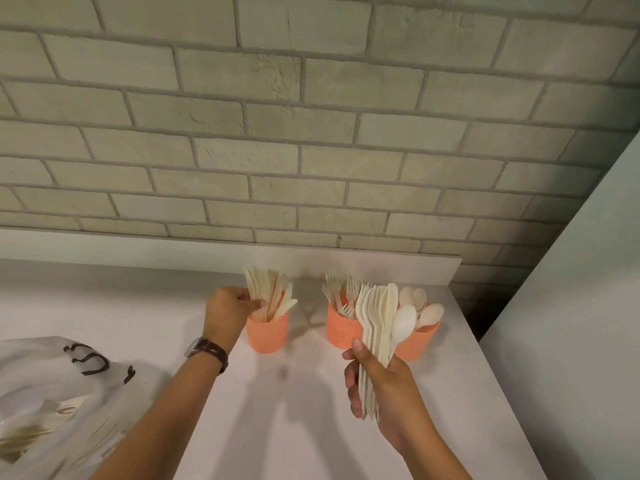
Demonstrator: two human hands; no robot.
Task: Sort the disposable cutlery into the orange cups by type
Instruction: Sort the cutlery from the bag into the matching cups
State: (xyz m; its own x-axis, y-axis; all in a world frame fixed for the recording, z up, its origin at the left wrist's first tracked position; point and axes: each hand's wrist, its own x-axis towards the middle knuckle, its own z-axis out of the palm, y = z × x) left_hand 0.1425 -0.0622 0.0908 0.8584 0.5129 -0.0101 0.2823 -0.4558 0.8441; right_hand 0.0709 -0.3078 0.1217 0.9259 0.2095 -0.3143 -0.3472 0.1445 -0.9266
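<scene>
Three ribbed orange cups (pixel 267 332) stand near the counter (pixel 294 427) edge; left grip (pixel 227 311) pinches knives (pixel 272 296), right grip (pixel 377 386) clasps mixed cutlery (pixel 379 327).

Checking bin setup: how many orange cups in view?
3. Knife cup at the left hand; fork cup in the middle; spoon cup rightmost, partly hidden behind the bundle in the right hand.

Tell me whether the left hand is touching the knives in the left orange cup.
Touching. The head view shows the left hand with its fingertips pinched on the knives standing in the left orange cup.
</scene>
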